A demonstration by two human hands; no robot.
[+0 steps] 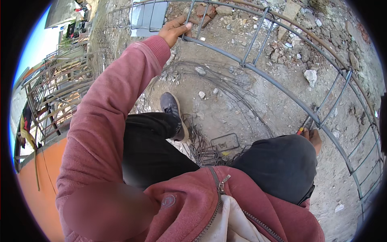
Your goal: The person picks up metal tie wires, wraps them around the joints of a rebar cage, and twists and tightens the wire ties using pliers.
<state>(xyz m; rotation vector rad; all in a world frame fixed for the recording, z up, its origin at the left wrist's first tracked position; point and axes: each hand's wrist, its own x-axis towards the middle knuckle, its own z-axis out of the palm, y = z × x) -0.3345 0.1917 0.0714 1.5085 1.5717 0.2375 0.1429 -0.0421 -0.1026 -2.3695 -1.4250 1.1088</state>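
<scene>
A long rebar cage (272, 78) of steel bars with rectangular stirrups curves across the view in front of me. My left hand (177, 29) grips its near bar beside a stirrup at the top of the picture, thumb over the bar. Partly hidden behind my knee, my right hand (313, 138) holds a hand tool with a red and yellow handle (300, 130), its metal end against the near bar at another stirrup. The exact tool type cannot be told. Loose tie wire (223, 86) lies on the dirt inside the curve.
Loose rectangular stirrups (225, 142) are piled between my legs. White stones (310, 77), broken bricks (206, 11) and rubble litter the ground beyond the cage. A grey panel (148, 18) lies at the top. Stacked metal frames (57, 87) stand at the left, behind an orange wall (45, 169).
</scene>
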